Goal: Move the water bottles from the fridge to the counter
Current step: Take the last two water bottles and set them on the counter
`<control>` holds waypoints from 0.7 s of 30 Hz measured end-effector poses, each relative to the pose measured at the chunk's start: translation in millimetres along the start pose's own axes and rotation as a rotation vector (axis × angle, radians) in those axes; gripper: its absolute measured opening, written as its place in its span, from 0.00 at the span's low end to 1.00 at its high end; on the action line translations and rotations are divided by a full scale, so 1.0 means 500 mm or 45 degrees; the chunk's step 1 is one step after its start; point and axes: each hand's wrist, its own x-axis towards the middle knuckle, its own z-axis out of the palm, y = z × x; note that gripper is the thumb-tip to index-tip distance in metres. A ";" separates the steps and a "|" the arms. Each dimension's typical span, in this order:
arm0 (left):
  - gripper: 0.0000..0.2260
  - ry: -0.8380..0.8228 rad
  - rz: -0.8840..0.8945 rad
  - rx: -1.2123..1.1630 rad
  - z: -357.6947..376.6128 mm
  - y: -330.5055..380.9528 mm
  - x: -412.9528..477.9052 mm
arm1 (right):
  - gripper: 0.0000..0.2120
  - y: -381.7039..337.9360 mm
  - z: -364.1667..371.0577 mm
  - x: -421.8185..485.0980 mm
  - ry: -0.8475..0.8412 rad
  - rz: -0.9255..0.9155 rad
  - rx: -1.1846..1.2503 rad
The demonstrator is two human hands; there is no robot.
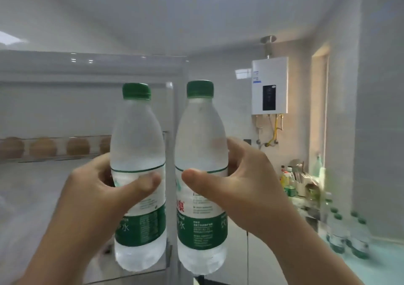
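Two bottles up at once! The left hand [102,188] is wrapped round the left bottle [138,175], thumb pressed across the label, and the right hand [238,186] clamps the right bottle [201,175] the same way. Both are upright and side by side, just apart, probably gripped at mid-body so neither tips. Taking the water heater [269,86] on the wall as our marker: both bottles sit left of it, in front of the open fridge door [87,121] with its egg rack [43,147]. Below and right of the heater, more green-capped bottles [347,234], blurred, seem to stand on the tabletop [376,269]. That is the likely drop-off.
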 end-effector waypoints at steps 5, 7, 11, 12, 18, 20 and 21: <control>0.21 -0.245 -0.044 -0.277 0.238 0.038 -0.001 | 0.22 0.043 -0.224 -0.079 0.248 0.165 -0.224; 0.21 -0.340 -0.030 -0.351 0.336 0.048 -0.002 | 0.24 0.063 -0.304 -0.106 0.376 0.231 -0.315; 0.21 -0.529 -0.020 -0.504 0.515 0.056 -0.004 | 0.20 0.108 -0.439 -0.155 0.506 0.290 -0.486; 0.21 -0.571 -0.021 -0.540 0.557 0.055 -0.003 | 0.19 0.122 -0.467 -0.165 0.531 0.302 -0.528; 0.19 -0.745 -0.011 -0.671 0.781 0.037 0.016 | 0.18 0.223 -0.613 -0.181 0.702 0.451 -0.653; 0.19 -0.786 -0.037 -0.691 0.851 0.021 0.034 | 0.20 0.264 -0.652 -0.170 0.751 0.503 -0.655; 0.19 -0.813 -0.049 -0.698 0.885 0.013 0.045 | 0.21 0.287 -0.670 -0.161 0.764 0.531 -0.652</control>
